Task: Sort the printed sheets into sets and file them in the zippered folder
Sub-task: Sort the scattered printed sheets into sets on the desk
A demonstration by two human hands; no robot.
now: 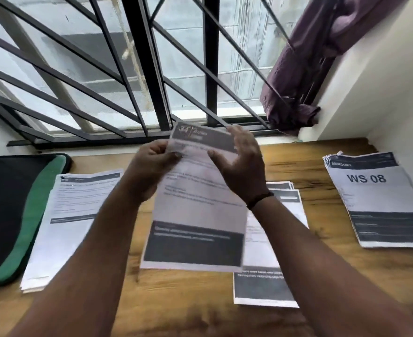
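I hold a printed sheet [198,215] up above the wooden table, its top marked "34" and its lower part a dark band. My left hand [149,164] pinches the sheet's upper left edge. My right hand [242,164] grips the upper right part, thumb in front and fingers behind. A stack of sheets [72,215] lies at the left beside the black and green zippered folder [13,215]. Another stack [273,263] lies under my right forearm. A third stack headed "WS 08" [380,200] lies at the right.
The wooden table [200,300] runs to a white wall on the right. A window with black bars [152,69] stands behind it. A purple curtain [310,69] hangs bunched at the window's right corner.
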